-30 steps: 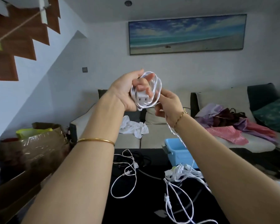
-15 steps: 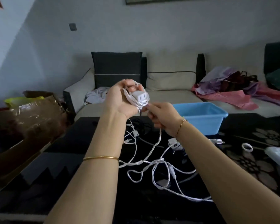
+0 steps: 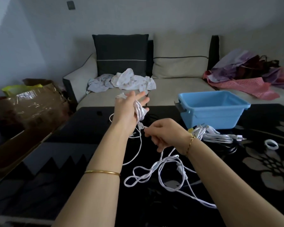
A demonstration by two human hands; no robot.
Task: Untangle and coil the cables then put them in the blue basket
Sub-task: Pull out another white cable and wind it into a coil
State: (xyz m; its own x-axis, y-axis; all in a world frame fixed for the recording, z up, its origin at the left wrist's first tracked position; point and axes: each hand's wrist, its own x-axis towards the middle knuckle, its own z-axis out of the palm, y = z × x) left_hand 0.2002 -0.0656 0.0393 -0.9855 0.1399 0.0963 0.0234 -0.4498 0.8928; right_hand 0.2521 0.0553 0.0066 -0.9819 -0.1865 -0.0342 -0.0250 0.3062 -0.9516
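Head view: two bare forearms reach out over a glossy black counter (image 3: 69, 145), with a beige sofa (image 3: 179, 86) behind it.
Hands, two: the left hand (image 3: 129, 108) is raised with its fingers straight and spread. The right hand (image 3: 164, 135) is lower and near it, with its fingers curled.
Left hand's load: a white twisted cable (image 3: 138, 112) is wound in several turns round the palm and fingers.
Right hand's hold: it pinches that same cable just below the left wrist. From there the cable falls in loose loops onto the counter between the forearms.
Bangles, two: a thin gold bangle (image 3: 102, 172) on the left forearm and a twisted gold bracelet (image 3: 190, 141) on the right wrist.
Basket, one: a light blue rectangular plastic basket (image 3: 211, 117) stands upright to the right of both hands, in front of the sofa.
Other cables: one bundle of white cables (image 3: 210, 134) lies just beside the basket's near wall. One small white coiled ring (image 3: 271, 144) lies apart, further right.
On the sofa: one dark grey cushion (image 3: 121, 54), one crumpled white cloth (image 3: 129, 81) and one heap of pink and purple clothes (image 3: 252, 74).
Left edge: one taped brown cardboard box (image 3: 36, 104).
Hard to make out: a white lump at the left thumb. The strands in the bundle cannot be counted. I cannot tell where the counter ends and the flower-patterned rug (image 3: 269, 174) begins.
Cut off or hidden: both arms run out at the bottom edge, and the loose cable passes under the right forearm.
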